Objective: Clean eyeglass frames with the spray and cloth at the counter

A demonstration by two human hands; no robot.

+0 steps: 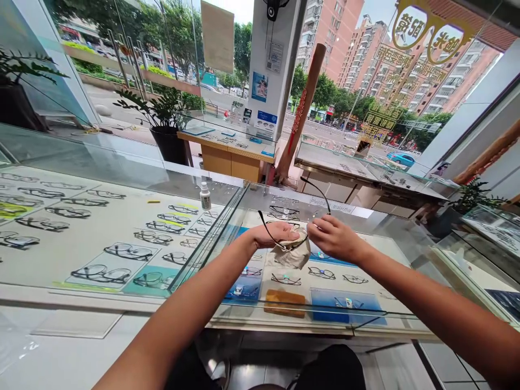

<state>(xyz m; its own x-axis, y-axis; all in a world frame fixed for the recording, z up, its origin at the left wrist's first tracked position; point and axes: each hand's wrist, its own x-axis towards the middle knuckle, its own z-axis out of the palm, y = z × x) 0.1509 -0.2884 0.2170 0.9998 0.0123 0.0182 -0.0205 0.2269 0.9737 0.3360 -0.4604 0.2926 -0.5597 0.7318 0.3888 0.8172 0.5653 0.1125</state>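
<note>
Over a glass display counter (227, 216) I hold a pair of thin black-framed glasses (298, 237), their temples sticking up and out. My left hand (273, 234) is closed around a beige cleaning cloth (293, 255) pressed against one lens. My right hand (330, 236) pinches the frame from the other side. The two hands nearly touch above the counter's glass top.
Rows of spectacle frames (122, 252) lie under the glass on the left and below my hands. A small white bottle (205, 196) stands on the counter. A potted plant (168, 122), wooden desks and shop windows stand behind. My dark-clothed knee (333, 368) shows at the bottom.
</note>
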